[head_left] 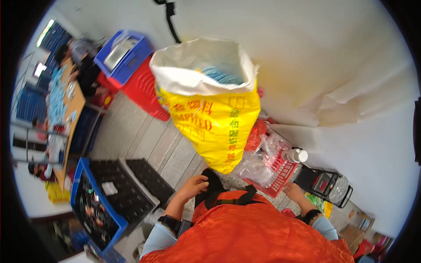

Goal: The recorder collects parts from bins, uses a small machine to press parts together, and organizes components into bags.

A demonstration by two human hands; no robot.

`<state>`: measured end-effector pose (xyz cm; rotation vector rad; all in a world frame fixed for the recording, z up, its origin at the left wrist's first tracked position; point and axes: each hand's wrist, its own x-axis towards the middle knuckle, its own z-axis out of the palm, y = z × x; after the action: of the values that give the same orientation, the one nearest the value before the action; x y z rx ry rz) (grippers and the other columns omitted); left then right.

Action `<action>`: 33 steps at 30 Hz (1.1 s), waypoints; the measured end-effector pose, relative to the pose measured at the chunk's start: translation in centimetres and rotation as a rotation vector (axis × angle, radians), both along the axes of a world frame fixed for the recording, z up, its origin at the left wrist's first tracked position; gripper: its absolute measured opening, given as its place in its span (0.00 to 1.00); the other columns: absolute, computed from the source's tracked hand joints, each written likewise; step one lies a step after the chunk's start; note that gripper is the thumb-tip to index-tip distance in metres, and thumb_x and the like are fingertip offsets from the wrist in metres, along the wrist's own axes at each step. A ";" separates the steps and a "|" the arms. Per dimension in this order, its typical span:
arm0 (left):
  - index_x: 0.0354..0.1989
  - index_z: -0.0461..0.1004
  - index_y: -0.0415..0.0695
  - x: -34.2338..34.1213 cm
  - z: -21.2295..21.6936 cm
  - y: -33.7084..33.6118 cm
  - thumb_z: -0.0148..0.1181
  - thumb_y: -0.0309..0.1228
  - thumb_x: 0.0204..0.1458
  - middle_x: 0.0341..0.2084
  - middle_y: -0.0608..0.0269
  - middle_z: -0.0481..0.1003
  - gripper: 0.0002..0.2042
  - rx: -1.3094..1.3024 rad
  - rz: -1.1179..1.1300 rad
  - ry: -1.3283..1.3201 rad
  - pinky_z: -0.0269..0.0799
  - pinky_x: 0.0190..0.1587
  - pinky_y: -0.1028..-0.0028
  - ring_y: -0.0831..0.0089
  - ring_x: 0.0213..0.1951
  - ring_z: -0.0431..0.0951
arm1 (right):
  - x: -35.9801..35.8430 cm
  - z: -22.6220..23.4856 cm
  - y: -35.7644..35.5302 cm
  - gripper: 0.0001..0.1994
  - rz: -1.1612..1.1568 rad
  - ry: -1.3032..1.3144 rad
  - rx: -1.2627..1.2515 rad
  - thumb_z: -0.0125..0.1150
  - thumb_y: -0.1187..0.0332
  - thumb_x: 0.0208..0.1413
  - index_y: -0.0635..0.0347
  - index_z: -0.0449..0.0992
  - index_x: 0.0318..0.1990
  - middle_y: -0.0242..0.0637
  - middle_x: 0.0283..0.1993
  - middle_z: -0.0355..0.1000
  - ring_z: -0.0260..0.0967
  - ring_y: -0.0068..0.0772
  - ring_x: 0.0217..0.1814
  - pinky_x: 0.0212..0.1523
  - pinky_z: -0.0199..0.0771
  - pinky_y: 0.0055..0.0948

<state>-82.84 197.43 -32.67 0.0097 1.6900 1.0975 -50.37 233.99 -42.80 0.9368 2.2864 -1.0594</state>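
Observation:
In front of me stands a tall yellow sack (215,127) with a white rolled-down mouth. Stacked light-blue pieces (221,75) show inside it. My left hand (195,186) hangs just below the sack's lower left side, fingers loosely bent and apart, holding nothing that I can see. Beside the right edge of a red plastic basket (275,188) is my right hand (294,191), its fingers loosely extended; whether they touch the rim is unclear. Crumpled clear plastic bags (258,168) and a white bottle (294,155) lie in or on the basket.
To the left sits a black crate with a blue rim (83,171), full of small items. A blue bin (142,50) rests on a red stool (147,87). People work at a long table (76,98) at far left. A black-framed cart (322,184) stands right, against the wall.

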 end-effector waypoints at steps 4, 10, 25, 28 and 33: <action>0.51 0.70 0.40 -8.5 -0.9 0.0 0.58 0.33 0.54 0.36 0.58 0.78 0.18 0.005 -0.362 0.039 0.70 0.37 0.74 0.72 0.37 0.78 | -0.9 -7.2 -2.2 0.14 0.006 0.237 0.243 0.61 0.64 0.47 0.61 0.76 0.39 0.49 0.36 0.74 0.73 0.48 0.40 0.41 0.72 0.40; 0.49 0.72 0.38 -21.0 -0.1 1.8 0.58 0.27 0.54 0.37 0.59 0.78 0.14 -0.045 -0.898 0.055 0.71 0.45 0.74 0.75 0.40 0.76 | -9.4 -1.2 -16.7 0.13 -0.573 0.200 0.146 0.62 0.61 0.48 0.60 0.76 0.38 0.46 0.36 0.75 0.74 0.45 0.39 0.41 0.73 0.38; 0.55 0.66 0.40 -18.1 -0.5 7.8 0.58 0.27 0.55 0.49 0.54 0.72 0.19 -0.073 -1.820 -0.070 0.65 0.55 0.71 0.69 0.53 0.71 | -15.2 -7.8 -42.8 0.13 -1.267 0.030 -0.004 0.57 0.65 0.47 0.60 0.76 0.39 0.49 0.40 0.75 0.72 0.51 0.46 0.46 0.72 0.43; 0.53 0.68 0.40 -17.7 -4.8 5.8 0.57 0.28 0.55 0.44 0.59 0.74 0.17 -0.039 -1.896 -0.090 0.68 0.50 0.73 0.72 0.47 0.74 | -16.5 -7.4 -46.6 0.14 -1.360 0.002 -0.083 0.57 0.65 0.47 0.60 0.76 0.41 0.51 0.41 0.75 0.72 0.51 0.46 0.46 0.72 0.44; 0.50 0.69 0.39 -13.6 -13.2 3.7 0.57 0.28 0.55 0.32 0.62 0.76 0.15 -0.235 -2.095 -0.065 0.69 0.40 0.75 0.76 0.35 0.75 | -18.8 -10.0 -53.0 0.12 -1.651 0.052 -0.070 0.57 0.66 0.48 0.61 0.76 0.39 0.52 0.38 0.75 0.73 0.53 0.43 0.45 0.72 0.44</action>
<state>-96.40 201.12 -45.83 1.2356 0.8453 -0.6789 -69.14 180.99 -52.75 2.8414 1.0529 -1.5846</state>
